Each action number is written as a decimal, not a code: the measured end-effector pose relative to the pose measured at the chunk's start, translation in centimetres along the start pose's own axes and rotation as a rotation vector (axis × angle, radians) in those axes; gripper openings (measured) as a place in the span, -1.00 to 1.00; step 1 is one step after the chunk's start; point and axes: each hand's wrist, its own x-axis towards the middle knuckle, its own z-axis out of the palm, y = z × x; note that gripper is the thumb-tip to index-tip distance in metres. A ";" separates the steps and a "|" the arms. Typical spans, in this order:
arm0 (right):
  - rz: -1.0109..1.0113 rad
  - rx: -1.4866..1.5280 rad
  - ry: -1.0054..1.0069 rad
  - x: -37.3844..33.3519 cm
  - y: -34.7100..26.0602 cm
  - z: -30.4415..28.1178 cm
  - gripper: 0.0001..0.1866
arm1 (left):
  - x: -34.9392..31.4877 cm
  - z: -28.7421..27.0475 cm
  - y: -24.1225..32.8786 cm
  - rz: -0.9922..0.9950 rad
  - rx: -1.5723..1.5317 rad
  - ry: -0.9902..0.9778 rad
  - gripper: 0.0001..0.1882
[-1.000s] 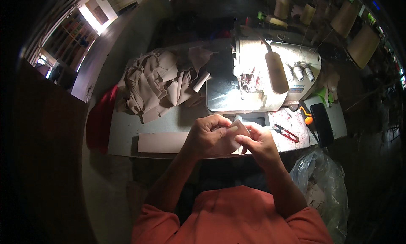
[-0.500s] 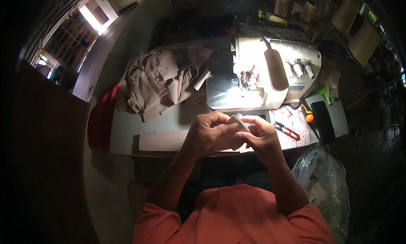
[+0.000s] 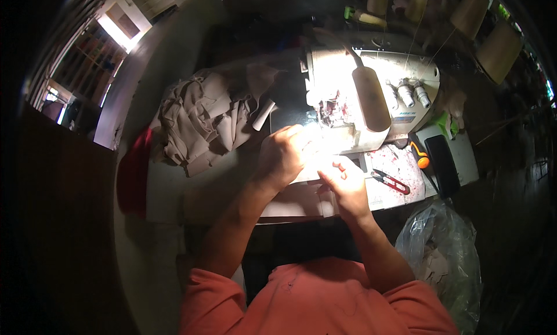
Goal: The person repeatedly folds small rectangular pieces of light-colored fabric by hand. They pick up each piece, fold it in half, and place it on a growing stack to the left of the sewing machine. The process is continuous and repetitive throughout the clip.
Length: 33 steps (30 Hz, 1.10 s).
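Both hands are in the bright lamp light just in front of the sewing machine (image 3: 400, 123). My left hand (image 3: 284, 156) is closed, its fingertips pinching a beige fabric piece (image 3: 310, 165) near the machine's needle area. Closed on the same fabric's near right side is my right hand (image 3: 348, 187), with fingers curled and thumb toward the left hand. Glare washes out the fabric's edges and the fingertips. Below the hands, a flat beige fabric strip (image 3: 290, 202) lies along the table's front edge.
A heap of beige fabric pieces (image 3: 197, 120) lies at left beside a red item (image 3: 134, 175). To the right are red-handled thread snips (image 3: 391, 182), an orange-and-black tool (image 3: 420, 158) and a dark phone (image 3: 442, 164). A clear plastic bag (image 3: 441, 248) hangs below; thread cones (image 3: 499, 50) stand behind.
Both hands have moved the fabric piece forward to the machine, into the lamp's glare. My left hand has risen away from the right, and the view has shifted slightly.
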 end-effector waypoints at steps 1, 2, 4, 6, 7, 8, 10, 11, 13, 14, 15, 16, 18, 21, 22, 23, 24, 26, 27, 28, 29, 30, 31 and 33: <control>-0.010 -0.001 0.009 -0.1 0.4 -0.1 -0.77 | 0.0 0.1 -0.2 0.054 0.022 -0.002 -0.85; -0.019 -0.003 0.017 -0.3 0.7 -0.2 -0.76 | -0.1 0.2 -0.3 0.080 0.083 -0.039 -0.86; -0.037 -0.005 0.033 -0.7 1.1 -0.5 -0.74 | -0.7 0.1 -0.1 0.134 0.204 -0.115 -0.85; -0.035 -0.013 -0.001 -0.7 1.1 -0.8 -0.76 | -0.6 0.0 0.2 0.098 0.176 -0.138 -0.85; -0.041 -0.037 0.017 -0.4 0.8 -0.6 -0.77 | -0.3 0.1 0.1 0.069 0.157 -0.142 -0.87; -0.051 -0.060 0.024 -0.2 0.6 -0.4 -0.78 | 0.0 0.0 0.0 0.037 0.146 -0.138 -0.88; -0.051 -0.101 -0.010 0.4 0.4 -0.7 -0.79 | 0.8 0.3 -0.4 0.028 0.035 -0.075 -0.92; -0.066 -0.088 -0.013 0.8 0.4 -0.7 -0.79 | 1.3 0.3 -0.4 0.040 0.028 -0.095 -0.92; -0.077 -0.034 -0.016 1.2 0.2 -0.7 -0.78 | 2.2 0.4 -0.3 0.037 -0.024 -0.099 -0.91; -0.055 -0.050 -0.011 1.3 0.2 -0.7 -0.78 | 2.3 0.4 -0.5 0.066 -0.012 -0.109 -0.90; -0.034 -0.066 -0.007 1.3 0.0 -0.6 -0.79 | 2.4 0.3 -0.6 0.095 -0.001 -0.118 -0.90; -0.012 -0.082 -0.003 1.3 -0.1 -0.6 -0.79 | 2.4 0.2 -0.8 0.124 0.010 -0.127 -0.89; -0.013 -0.097 0.011 1.4 -0.1 -0.6 -0.79 | 1.8 0.4 -0.8 0.213 0.145 -0.006 -0.88; -0.051 -0.086 0.044 1.8 0.0 -0.4 -0.79 | -0.3 0.7 0.3 0.215 0.166 0.026 -0.85; -0.070 -0.077 0.058 2.0 0.1 -0.4 -0.79 | -0.6 1.1 0.0 0.190 0.111 0.000 -0.84; -0.040 -0.094 0.018 2.1 0.0 -0.6 -0.78 | -0.1 0.9 -0.6 0.178 0.073 -0.016 -0.84; -0.007 -0.093 0.019 1.9 -0.2 -0.8 -0.78 | 0.6 0.6 -1.3 0.165 0.035 -0.033 -0.84; 0.059 -0.092 0.020 1.1 -0.7 -1.2 -0.78 | 1.6 0.5 -1.9 -0.018 -0.057 -0.118 -0.80; -0.003 -0.091 0.017 0.6 -0.4 -1.7 -0.78 | 2.0 0.6 -2.7 0.041 -0.001 -0.083 -0.79; -0.006 -0.063 0.053 0.1 -0.3 -2.4 -0.80 | 2.5 0.8 -3.8 0.099 0.056 -0.051 -0.78; -0.033 -0.133 0.087 -0.3 -0.2 -3.2 -0.82 | 3.1 1.2 -5.2 0.119 0.155 -0.110 -0.77; -0.055 -0.205 0.123 -0.6 0.0 -4.0 -0.83 | 3.5 1.5 -6.9 0.133 0.251 -0.171 -0.76; -0.021 -0.297 0.132 -1.0 0.0 -4.6 -0.85 | 3.7 1.7 -8.3 0.138 0.350 -0.231 -0.74; -0.054 -0.633 0.073 -1.6 0.0 -4.7 -0.89 | 4.9 1.9 -9.8 0.167 0.475 -0.067 -0.71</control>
